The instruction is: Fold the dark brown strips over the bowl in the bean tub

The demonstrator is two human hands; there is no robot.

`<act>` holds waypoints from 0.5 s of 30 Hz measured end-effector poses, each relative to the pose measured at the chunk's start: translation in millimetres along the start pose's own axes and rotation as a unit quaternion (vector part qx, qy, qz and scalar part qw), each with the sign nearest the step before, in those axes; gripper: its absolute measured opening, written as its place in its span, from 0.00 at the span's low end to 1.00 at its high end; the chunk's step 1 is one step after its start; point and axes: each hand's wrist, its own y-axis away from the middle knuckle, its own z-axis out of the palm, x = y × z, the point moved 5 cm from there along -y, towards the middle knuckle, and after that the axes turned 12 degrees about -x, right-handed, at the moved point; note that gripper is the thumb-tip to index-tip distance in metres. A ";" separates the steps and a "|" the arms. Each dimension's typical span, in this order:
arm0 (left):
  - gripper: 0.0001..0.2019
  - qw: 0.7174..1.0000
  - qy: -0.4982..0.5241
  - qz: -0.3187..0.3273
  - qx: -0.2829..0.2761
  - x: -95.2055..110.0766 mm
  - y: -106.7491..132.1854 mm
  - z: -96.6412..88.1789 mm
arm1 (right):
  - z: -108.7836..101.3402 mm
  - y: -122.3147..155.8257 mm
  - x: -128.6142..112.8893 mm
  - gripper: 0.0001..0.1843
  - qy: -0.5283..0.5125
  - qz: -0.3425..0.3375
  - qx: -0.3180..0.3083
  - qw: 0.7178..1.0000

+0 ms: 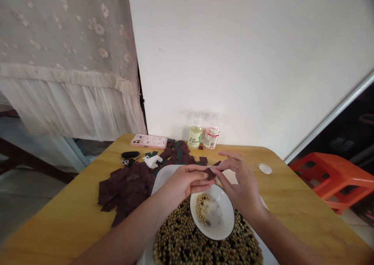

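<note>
Left grip: the left grip (187, 179) is closed on a small brown piece (209, 174), thumb over the top, fingers curled under.
Right grip: the right grip (243, 181) has its thumb on the same piece, outer fingers lifted and fanned. Motion blur there; can't tell whether the index closes on the back.
Brown piece: between the two grips, above the far side of the bowl. Looks thin, so I'd pinch lightly near the edges and avoid creasing the middle.
Bowl: the white bowl (225, 220) sits just below both grips, some round beads (202, 204) inside plus a pale patch I can't make out. Staying over it is sensible; a slip should land there.
Left/right split: I'd let the left grip anchor and the right grip do the fine moves. Two hands pulling at once would probably twist the piece.
Wrists: keep both clear of the bowl's dark rim; it could tip, since it rests on loose bead fill (187, 243).
Tray: the white tray (162, 174) runs under and nearer than the grips, holding the fill.
Spare pieces: brown stack (131, 185) left of the left grip, within easy reach; take one at a time, they overlap and may drag.
Table: the table (282, 202) also carries two bottles (194, 137) beyond the grips and a phone (149, 141) far left of them.
</note>
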 end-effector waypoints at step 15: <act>0.08 1.000 -0.006 -0.005 -0.008 -0.3 1.1 3.1 | -0.3 0.4 0.8 0.07 -0.008 0.008 0.014 1.000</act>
